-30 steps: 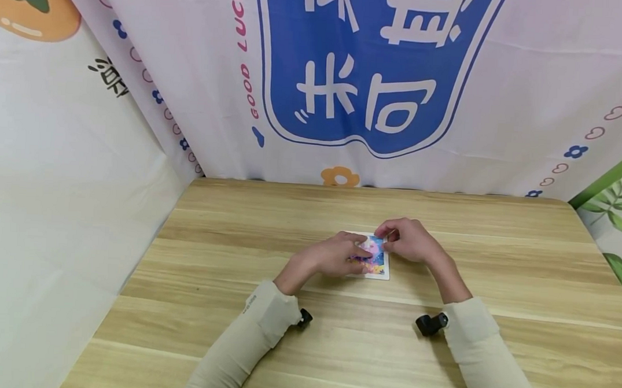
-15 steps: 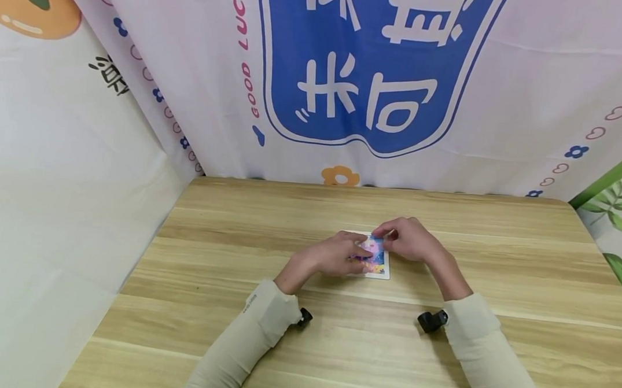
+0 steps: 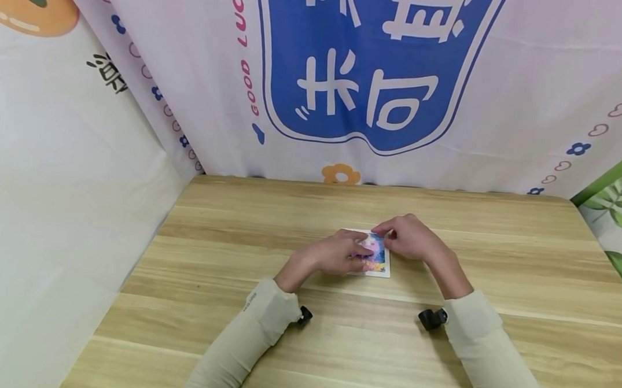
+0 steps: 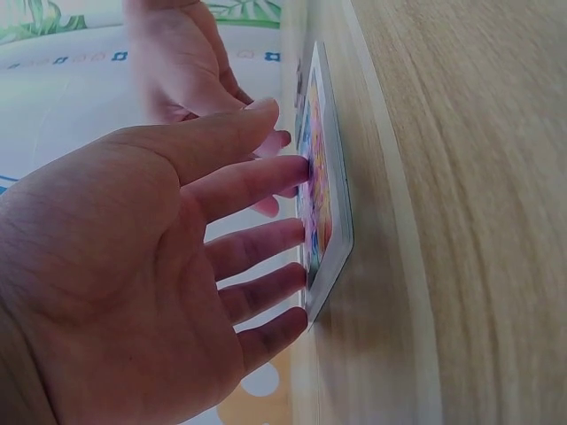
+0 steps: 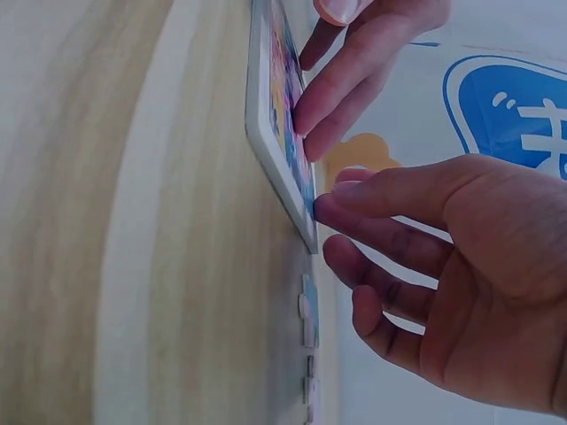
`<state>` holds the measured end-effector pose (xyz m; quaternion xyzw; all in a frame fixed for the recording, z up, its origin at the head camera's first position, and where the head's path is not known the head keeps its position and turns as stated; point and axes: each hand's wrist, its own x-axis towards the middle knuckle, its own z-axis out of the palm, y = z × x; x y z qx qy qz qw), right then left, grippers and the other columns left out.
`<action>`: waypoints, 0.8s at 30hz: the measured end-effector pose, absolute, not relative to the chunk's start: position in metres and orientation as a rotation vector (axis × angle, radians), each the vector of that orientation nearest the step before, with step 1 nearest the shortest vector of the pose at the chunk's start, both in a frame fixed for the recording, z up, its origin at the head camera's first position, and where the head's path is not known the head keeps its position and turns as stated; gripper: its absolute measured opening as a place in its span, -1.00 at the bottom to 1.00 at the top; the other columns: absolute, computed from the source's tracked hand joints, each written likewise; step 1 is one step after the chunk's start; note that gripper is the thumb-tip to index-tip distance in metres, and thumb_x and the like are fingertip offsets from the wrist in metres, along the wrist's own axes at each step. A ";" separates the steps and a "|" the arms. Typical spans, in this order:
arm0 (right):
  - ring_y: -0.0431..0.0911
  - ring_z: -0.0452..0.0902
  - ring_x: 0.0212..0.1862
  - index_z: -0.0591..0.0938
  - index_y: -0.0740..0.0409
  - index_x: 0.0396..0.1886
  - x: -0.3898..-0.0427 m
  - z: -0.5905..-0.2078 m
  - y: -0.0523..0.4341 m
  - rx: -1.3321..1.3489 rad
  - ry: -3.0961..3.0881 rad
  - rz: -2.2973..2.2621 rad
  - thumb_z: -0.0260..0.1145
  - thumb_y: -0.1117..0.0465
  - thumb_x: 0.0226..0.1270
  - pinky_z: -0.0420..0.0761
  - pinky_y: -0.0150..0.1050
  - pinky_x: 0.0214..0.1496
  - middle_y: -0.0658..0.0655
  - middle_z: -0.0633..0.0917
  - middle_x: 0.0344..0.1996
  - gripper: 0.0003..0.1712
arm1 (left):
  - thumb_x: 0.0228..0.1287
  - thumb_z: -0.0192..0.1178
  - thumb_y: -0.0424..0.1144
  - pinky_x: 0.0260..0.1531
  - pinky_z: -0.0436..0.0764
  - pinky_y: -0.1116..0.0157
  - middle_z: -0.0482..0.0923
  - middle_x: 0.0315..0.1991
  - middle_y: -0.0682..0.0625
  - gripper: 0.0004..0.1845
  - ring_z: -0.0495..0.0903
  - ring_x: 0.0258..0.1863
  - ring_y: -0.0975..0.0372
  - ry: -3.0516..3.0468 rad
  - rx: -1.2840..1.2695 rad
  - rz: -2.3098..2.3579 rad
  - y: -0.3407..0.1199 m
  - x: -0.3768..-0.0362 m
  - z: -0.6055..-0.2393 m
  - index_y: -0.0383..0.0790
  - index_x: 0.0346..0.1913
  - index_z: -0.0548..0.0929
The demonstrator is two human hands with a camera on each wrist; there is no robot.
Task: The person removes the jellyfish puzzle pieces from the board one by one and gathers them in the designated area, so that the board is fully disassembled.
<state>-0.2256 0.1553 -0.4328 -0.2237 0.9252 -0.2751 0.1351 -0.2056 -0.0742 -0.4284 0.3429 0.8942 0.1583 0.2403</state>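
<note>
Your left hand (image 3: pixel 335 254), spread, and right hand (image 3: pixel 413 239), loosely bent, touch the flat, white-bordered, multicoloured rectangular board (image 3: pixel 378 263) without gripping.

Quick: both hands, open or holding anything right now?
Left hand: open, touching the picture panel.
Right hand: open, loosely curled at the picture panel's edge, nothing visibly held.
</note>
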 end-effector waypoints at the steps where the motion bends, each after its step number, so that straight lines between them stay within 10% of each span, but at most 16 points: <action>1: -0.07 0.53 -0.27 0.79 0.22 0.21 -0.227 -0.433 0.154 -0.652 2.684 -0.792 0.35 0.38 0.42 0.50 -0.23 -0.21 0.24 0.83 0.12 -0.60 | 0.64 0.21 -0.02 0.70 0.16 -0.01 0.16 0.73 -0.14 -0.48 0.11 0.73 -0.04 2.448 0.933 0.437 -0.074 -0.206 -0.428 -0.06 0.52 0.55; 24: -0.03 0.57 -0.15 0.78 0.23 0.04 -0.238 -0.444 0.148 -0.584 2.618 -0.862 0.40 0.53 0.30 0.61 -0.13 0.00 0.17 0.79 -0.11 -0.65 | 0.62 0.24 -0.05 0.71 0.14 -0.01 0.19 0.71 -0.18 -0.49 0.11 0.73 -0.05 2.423 0.943 0.477 -0.076 -0.205 -0.428 -0.10 0.51 0.57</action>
